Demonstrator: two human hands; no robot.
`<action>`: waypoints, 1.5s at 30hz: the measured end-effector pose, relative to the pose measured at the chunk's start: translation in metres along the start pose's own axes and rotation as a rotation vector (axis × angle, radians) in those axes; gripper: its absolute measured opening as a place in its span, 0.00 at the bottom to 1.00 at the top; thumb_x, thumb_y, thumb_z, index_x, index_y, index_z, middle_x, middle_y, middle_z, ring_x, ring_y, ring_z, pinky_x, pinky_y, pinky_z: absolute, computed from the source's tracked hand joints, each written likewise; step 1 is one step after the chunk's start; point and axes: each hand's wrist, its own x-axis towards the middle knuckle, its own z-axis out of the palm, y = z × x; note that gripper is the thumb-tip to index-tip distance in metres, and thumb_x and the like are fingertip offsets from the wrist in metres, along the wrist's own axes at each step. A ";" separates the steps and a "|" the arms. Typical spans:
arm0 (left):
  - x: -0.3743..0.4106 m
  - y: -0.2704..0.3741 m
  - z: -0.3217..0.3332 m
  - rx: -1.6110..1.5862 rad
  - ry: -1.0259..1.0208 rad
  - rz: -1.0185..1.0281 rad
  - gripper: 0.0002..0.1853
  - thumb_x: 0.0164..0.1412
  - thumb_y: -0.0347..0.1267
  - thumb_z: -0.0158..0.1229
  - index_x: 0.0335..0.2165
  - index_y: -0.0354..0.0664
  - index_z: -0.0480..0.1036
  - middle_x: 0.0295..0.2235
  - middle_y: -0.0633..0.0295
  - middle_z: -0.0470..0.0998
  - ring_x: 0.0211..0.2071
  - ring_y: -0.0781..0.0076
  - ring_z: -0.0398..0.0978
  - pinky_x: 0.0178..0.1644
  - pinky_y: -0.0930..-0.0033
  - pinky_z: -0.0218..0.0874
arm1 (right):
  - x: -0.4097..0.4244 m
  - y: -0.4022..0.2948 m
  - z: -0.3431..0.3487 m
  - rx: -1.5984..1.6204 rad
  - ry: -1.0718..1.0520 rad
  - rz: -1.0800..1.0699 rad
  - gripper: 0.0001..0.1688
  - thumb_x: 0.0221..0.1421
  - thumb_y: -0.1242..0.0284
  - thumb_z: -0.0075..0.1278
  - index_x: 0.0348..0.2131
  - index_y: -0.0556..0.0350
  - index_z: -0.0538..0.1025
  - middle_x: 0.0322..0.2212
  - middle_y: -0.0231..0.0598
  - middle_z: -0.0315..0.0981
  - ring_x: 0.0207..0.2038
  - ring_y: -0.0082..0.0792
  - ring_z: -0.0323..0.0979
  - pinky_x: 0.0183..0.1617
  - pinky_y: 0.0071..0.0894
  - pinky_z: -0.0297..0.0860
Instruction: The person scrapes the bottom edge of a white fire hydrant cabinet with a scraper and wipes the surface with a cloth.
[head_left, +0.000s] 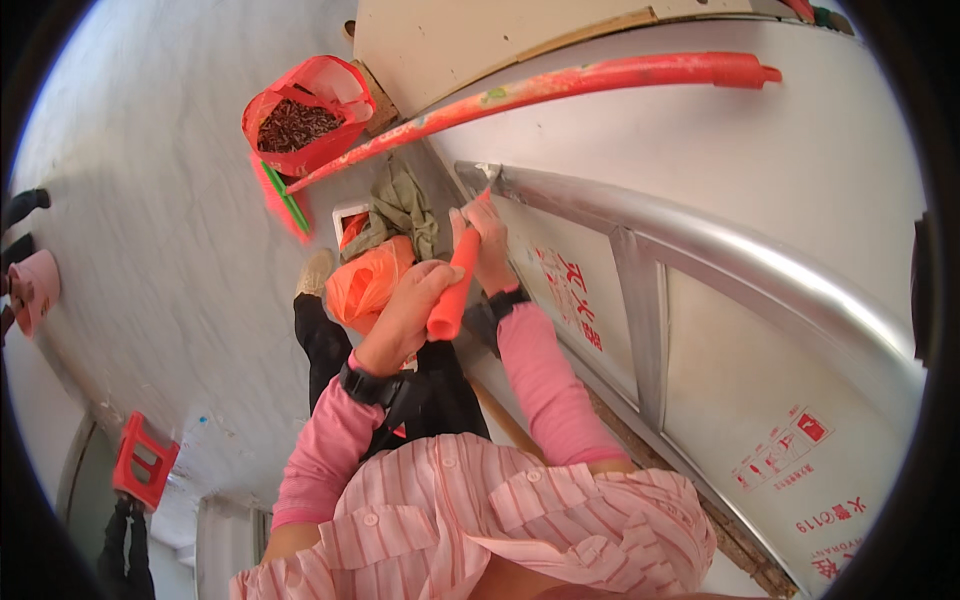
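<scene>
My left hand (405, 311) is closed around the near part of a red plastic roll (455, 289). The roll looks hollow at its near end, and whether it is a tube or rolled film cannot be told. At its far end my right hand (486, 236) has its fingers bent round it, and a small red tip pokes out beyond them. Just past these fingers is the corner of a silver metal frame (570, 191), with a whitish scrap on it. Below my left hand sits an orange plastic bag (367, 285). A grey-green cloth (405, 206) lies beyond it.
A red bag (352, 124) of dark reddish pieces stands ahead. A broom with a red handle (570, 86) slants across. To the right are frosted panels (720, 352) bearing red writing. A red plastic stool (146, 461), a pink bucket (36, 289) and other people are at left.
</scene>
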 end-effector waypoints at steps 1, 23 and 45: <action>0.001 -0.003 -0.004 0.019 -0.005 0.026 0.15 0.56 0.38 0.56 0.34 0.37 0.70 0.26 0.65 0.70 0.24 0.79 0.68 0.26 0.76 0.60 | 0.002 0.003 0.001 -0.018 -0.002 -0.022 0.14 0.50 0.76 0.53 0.19 0.58 0.64 0.20 0.44 0.63 0.28 0.51 0.64 0.31 0.45 0.62; 0.020 -0.044 -0.020 -0.072 -0.007 0.019 0.14 0.59 0.38 0.53 0.35 0.37 0.69 0.27 0.63 0.71 0.24 0.79 0.68 0.26 0.78 0.60 | -0.020 0.027 0.003 -0.022 -0.200 -0.052 0.14 0.51 0.77 0.52 0.18 0.60 0.64 0.19 0.45 0.64 0.27 0.51 0.64 0.31 0.43 0.62; -0.001 -0.046 -0.027 -0.041 0.003 -0.019 0.14 0.56 0.34 0.56 0.38 0.35 0.68 0.29 0.64 0.71 0.27 0.78 0.70 0.31 0.77 0.63 | -0.029 0.002 -0.010 -0.108 -0.176 -0.050 0.11 0.47 0.76 0.55 0.20 0.58 0.67 0.21 0.41 0.65 0.30 0.47 0.66 0.34 0.42 0.64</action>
